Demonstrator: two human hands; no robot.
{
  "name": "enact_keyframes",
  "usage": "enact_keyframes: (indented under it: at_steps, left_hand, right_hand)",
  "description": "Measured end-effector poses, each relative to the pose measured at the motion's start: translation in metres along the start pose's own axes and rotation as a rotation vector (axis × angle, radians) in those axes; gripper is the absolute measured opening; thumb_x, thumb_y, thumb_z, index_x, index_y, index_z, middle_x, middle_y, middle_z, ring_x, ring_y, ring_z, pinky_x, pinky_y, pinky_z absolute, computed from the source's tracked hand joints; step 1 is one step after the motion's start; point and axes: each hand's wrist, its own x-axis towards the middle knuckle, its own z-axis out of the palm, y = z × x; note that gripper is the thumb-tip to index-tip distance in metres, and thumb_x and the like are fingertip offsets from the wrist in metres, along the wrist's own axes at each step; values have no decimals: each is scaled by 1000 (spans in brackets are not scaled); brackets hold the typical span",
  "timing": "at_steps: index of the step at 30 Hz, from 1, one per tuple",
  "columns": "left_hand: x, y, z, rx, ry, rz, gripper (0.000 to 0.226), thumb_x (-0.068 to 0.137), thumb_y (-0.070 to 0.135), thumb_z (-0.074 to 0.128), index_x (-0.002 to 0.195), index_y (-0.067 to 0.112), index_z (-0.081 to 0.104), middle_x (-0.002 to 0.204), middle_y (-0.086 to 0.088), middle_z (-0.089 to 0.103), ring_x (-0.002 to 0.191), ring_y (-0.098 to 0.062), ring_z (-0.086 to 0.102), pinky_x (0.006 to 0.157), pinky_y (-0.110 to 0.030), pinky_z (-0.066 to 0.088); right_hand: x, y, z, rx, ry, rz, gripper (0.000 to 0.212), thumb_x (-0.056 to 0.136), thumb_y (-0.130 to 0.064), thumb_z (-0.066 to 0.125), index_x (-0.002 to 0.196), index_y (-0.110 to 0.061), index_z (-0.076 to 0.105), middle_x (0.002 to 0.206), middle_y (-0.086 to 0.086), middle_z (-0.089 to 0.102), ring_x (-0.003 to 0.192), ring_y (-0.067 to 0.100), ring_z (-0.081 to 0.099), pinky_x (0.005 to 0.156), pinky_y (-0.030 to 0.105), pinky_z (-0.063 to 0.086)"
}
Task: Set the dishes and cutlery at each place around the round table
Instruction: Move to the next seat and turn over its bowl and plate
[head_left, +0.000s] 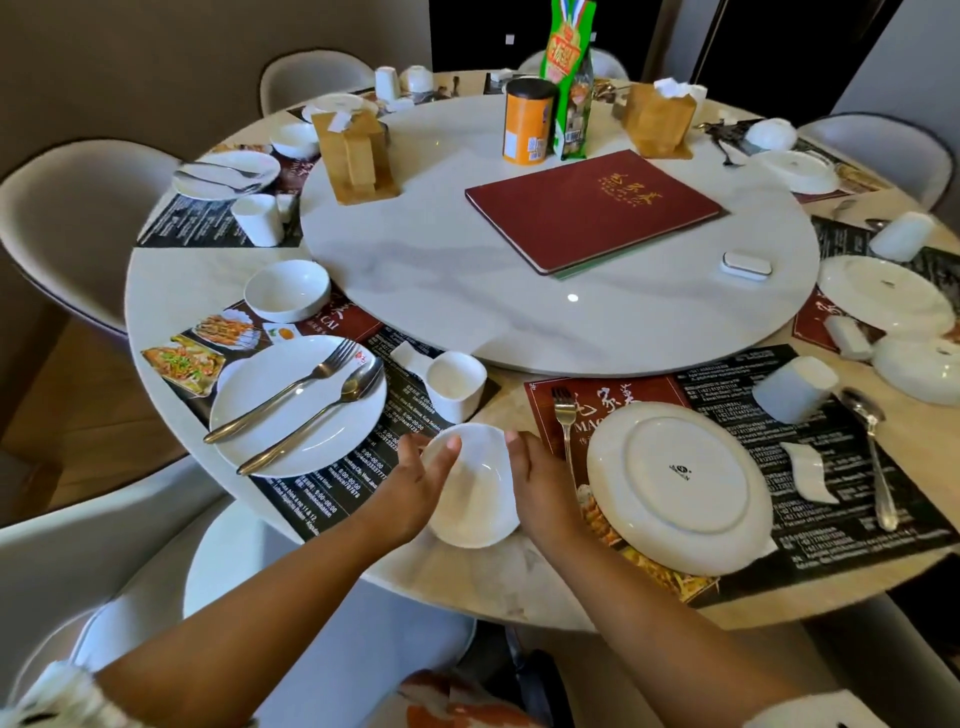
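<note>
A small white bowl (475, 488) is held just above the near edge of the round table (171, 291), between two places. My left hand (418, 480) grips its left rim with the thumb on top. My right hand (537, 480) holds its right rim. Right of it, a white plate (680, 483) lies upside down on a menu placemat (831, 462), with a fork (565, 426) at its left edge. Further right are a tipped cup (792, 387), a spoon (872, 457) and a white spoon rest (808, 470). At the left place, a plate (291, 410) carries a fork and spoon, with a bowl (287, 290) and cup (456, 385) beside it.
A marble turntable (415, 249) in the middle bears a red menu book (592, 208), wooden napkin holders (356, 156), an orange can (527, 122) and a green snack bag (569, 78). Upturned plates (883, 293) and bowls lie at the right. Grey chairs (67, 218) ring the table.
</note>
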Motion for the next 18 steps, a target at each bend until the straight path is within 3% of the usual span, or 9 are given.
enact_keyframes:
  at_steps: [3, 7, 15, 18]
  left_hand:
    - [2, -4, -5, 23, -49, -42, 56, 94, 54, 29, 135, 15, 26, 128, -11, 49, 110, -23, 49, 93, -34, 41]
    - [3, -4, -6, 56, -71, -33, 58, 94, 54, 28, 136, 15, 26, 123, -14, 51, 102, -22, 49, 91, -39, 47]
    - [9, -4, -16, 202, -65, 10, 63, 88, 62, 36, 132, 17, 40, 123, -15, 50, 107, -29, 56, 78, -46, 58]
    - [8, -1, -17, 328, -57, 50, 60, 91, 59, 34, 129, 14, 44, 120, -11, 58, 106, -26, 58, 83, -43, 56]
  right_hand:
    - [9, 4, 0, -218, -44, -62, 42, 101, -34, 26, 109, -13, 60, 94, 8, 67, 87, 22, 60, 69, 24, 38]
    - [17, 4, -3, -419, -62, -124, 46, 102, -32, 21, 105, -8, 60, 93, 13, 68, 87, 26, 61, 64, 26, 31]
    - [18, 9, 0, -481, -78, -87, 48, 102, -34, 20, 107, -9, 61, 92, 11, 68, 86, 23, 62, 66, 26, 40]
    - [16, 9, 1, -492, -75, -80, 48, 102, -34, 20, 107, -9, 60, 90, 10, 68, 84, 22, 63, 66, 26, 43]
